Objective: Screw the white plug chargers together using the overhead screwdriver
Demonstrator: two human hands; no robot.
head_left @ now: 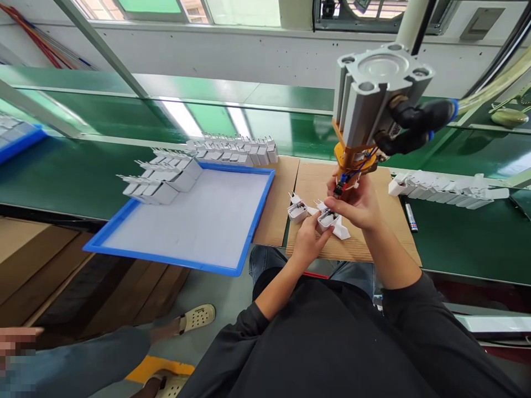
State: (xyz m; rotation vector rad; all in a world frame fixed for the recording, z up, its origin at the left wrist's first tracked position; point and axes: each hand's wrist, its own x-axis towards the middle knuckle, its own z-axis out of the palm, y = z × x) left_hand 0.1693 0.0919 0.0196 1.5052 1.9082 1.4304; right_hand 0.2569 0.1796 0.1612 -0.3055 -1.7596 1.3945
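Observation:
My left hand grips a white plug adapter housing with its inner parts showing, just over the wooden board. Close beneath the press tool, my right hand has its thumb and fingers closed at the far side of that housing; what its fingertips pinch is too small to make out. Another open plug adapter lies to the left, prongs pointing away from me. A loose white cover piece rests beside the held housing on the board.
A pneumatic cylinder with an orange bracket hangs over the wooden board. At left, a blue-rimmed tray carries several white adapters. White casings and a marker lie right. Another person's leg is at lower left.

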